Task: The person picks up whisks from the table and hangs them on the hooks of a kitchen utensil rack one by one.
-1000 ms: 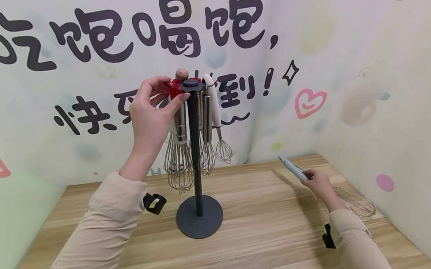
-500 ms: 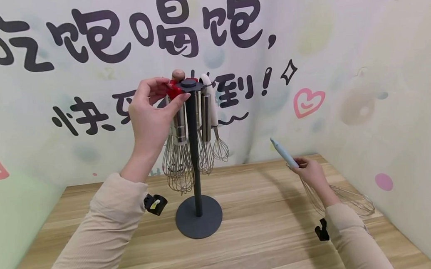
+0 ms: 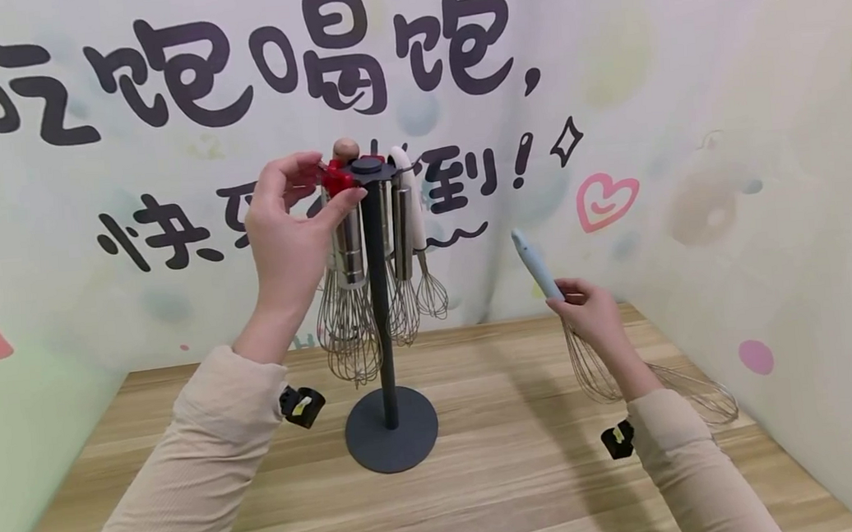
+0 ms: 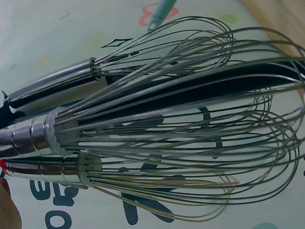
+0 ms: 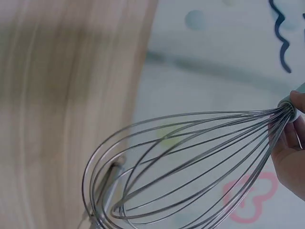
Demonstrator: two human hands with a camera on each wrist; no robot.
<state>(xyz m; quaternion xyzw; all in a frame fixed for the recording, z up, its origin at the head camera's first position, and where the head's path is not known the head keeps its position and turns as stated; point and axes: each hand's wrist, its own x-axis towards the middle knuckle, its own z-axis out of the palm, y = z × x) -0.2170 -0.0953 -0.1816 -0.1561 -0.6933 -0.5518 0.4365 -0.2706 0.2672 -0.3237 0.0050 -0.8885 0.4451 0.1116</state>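
Observation:
A dark whisk stand (image 3: pixel 391 421) has a round base and a post, with several whisks (image 3: pixel 352 329) hanging from its top. My left hand (image 3: pixel 290 226) holds the stand's top, thumb by the post and fingertips at a red handle end (image 3: pixel 336 176). Exactly where the fingertips press is partly hidden. In the right hand (image 3: pixel 593 316) I grip a wire whisk (image 3: pixel 535 267) by its light-blue handle, near the wires. It is tilted, handle up toward the stand and wires (image 5: pixel 190 167) down, above the table. The left wrist view shows hanging whisk wires (image 4: pixel 190 133) close up.
Another wire whisk (image 3: pixel 702 391) lies at the wooden table's (image 3: pixel 486 492) right side, partly behind my right arm. A printed cloth backdrop (image 3: pixel 430 117) rises behind the table. A white-handled small whisk (image 3: pixel 431 290) hangs on the stand's right side.
My right hand has lifted the blue-handled whisk up and leftward from the table's right side, and its handle has become steeper. The left hand has stayed at the stand's top.

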